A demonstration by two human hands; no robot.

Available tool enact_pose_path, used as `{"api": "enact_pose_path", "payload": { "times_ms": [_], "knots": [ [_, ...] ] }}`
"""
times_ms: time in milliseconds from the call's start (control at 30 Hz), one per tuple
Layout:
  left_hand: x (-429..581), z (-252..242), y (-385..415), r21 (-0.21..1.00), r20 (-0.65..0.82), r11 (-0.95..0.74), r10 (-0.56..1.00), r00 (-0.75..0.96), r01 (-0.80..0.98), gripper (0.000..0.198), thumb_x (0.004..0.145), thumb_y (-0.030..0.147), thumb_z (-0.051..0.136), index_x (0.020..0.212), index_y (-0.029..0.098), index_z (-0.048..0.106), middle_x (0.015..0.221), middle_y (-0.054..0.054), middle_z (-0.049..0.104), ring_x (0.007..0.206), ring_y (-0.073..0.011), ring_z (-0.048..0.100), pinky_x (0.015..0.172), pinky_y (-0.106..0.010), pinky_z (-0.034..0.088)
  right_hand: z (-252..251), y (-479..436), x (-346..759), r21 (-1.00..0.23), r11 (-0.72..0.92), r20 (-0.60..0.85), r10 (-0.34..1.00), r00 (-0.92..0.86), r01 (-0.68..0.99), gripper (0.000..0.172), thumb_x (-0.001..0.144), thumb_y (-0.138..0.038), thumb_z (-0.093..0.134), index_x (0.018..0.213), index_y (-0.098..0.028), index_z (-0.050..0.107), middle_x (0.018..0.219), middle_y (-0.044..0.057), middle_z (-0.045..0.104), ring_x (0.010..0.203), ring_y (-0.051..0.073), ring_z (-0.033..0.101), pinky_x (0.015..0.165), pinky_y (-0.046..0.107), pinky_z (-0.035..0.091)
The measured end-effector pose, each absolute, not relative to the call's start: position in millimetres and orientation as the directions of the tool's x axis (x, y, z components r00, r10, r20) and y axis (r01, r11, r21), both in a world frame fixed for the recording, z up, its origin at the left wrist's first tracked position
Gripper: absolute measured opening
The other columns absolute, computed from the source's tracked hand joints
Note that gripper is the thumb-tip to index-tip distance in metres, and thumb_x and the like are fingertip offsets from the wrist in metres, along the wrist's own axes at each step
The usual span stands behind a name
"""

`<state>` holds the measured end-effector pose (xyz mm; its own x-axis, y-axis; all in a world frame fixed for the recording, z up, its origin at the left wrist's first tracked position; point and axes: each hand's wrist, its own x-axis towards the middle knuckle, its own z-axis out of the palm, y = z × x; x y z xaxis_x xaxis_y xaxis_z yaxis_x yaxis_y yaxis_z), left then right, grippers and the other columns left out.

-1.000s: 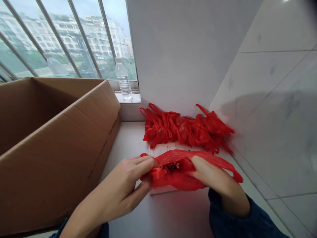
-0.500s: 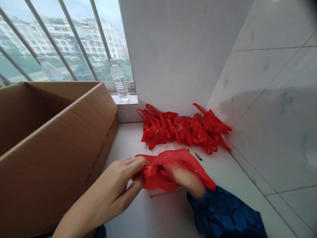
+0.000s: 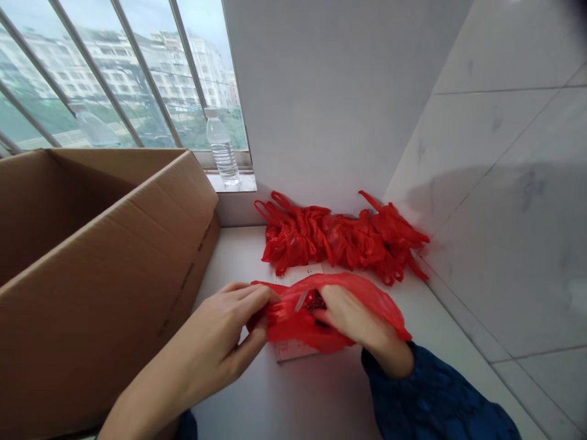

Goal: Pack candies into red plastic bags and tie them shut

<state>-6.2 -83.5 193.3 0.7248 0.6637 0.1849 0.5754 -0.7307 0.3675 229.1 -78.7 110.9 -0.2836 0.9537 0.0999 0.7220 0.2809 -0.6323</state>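
Note:
A thin red plastic bag (image 3: 367, 299) lies across the middle with its mouth opened toward me. My left hand (image 3: 238, 318) pinches the bag's gathered left end between thumb and fingers. Inside the mouth is my right hand (image 3: 348, 311), bare to the wrist below a dark blue sleeve. At its fingertips shows a small dark red, speckled item (image 3: 314, 300), with a short pale strip beside it. The fingers are closed around this item, partly hidden by the bag. Under the bag lies a printed white sheet or flat booklet (image 3: 293, 351).
Several crumpled red plastic bags (image 3: 330, 235) line the back wall. A large open cardboard box (image 3: 151, 256) stands at left. A clear water bottle (image 3: 223, 150) stands on the window sill. Tiled wall (image 3: 513, 232) borders the white surface (image 3: 238, 256) at right.
My right hand, blurred inside the bag before, has drawn back to the right, and the dark red speckled item now shows at its fingertips. My left hand keeps its pinch.

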Motion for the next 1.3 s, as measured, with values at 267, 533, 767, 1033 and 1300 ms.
{"api": "enact_pose_path", "payload": {
  "times_ms": [267,533,767,1033,1300],
  "knots": [
    [10.7,170.3,-56.5,0.263,0.267,-0.656,0.755,0.600,0.708,0.029,0.095,0.048,0.056,0.093,0.019,0.060,0.088,-0.003,0.065,0.075,-0.0197,0.058,0.078,-0.035,0.041,135.8,-72.0,225.8,-0.982,0.179,0.157,0.954,-0.257,0.062,0.029,0.081,-0.039,0.077,0.096,-0.020,0.060,0.085,-0.002,0.068,0.061,0.011,0.061,0.057,0.024,0.049],
    [20.4,158.8,-46.1,0.452,0.369,-0.657,0.753,0.544,0.603,0.023,0.100,0.032,0.050,0.084,0.018,0.059,0.087,-0.003,0.066,0.079,-0.0166,0.058,0.069,-0.026,0.041,120.3,-61.9,216.3,-0.985,0.054,0.095,0.963,-0.252,-0.164,0.049,0.092,-0.066,0.052,0.103,-0.019,0.062,0.074,-0.001,0.067,0.058,0.012,0.064,0.054,0.023,0.050],
    [13.9,158.2,-40.5,0.457,0.334,-0.729,0.672,0.660,0.510,0.022,0.101,0.026,0.047,0.082,0.018,0.055,0.078,0.000,0.059,0.072,-0.0146,0.050,0.070,-0.027,0.038,125.1,-56.7,228.9,-0.953,0.303,0.303,0.952,-0.052,-0.005,0.025,0.089,-0.045,0.068,0.092,-0.020,0.070,0.087,-0.001,0.069,0.077,0.013,0.062,0.071,0.024,0.049],
    [10.0,161.9,-39.1,0.570,0.359,-0.714,0.661,0.659,0.406,0.029,0.103,0.026,0.044,0.076,0.018,0.049,0.073,0.001,0.052,0.070,-0.0125,0.045,0.068,-0.024,0.034,124.1,-63.5,222.7,-0.936,0.283,0.273,0.959,0.076,-0.211,0.023,0.086,-0.040,0.073,0.077,-0.020,0.067,0.072,-0.004,0.062,0.068,0.011,0.055,0.066,0.023,0.044],
    [14.1,158.3,-40.2,0.765,0.209,-0.483,0.812,0.545,0.426,0.042,0.103,0.046,0.041,0.073,0.017,0.048,0.069,0.003,0.045,0.063,-0.0109,0.039,0.059,-0.023,0.032,123.4,-63.2,221.6,-0.933,0.296,0.264,0.950,0.169,-0.206,0.027,0.088,-0.041,0.071,0.074,-0.020,0.062,0.068,-0.005,0.059,0.063,0.009,0.052,0.061,0.020,0.043]
  ]
}}
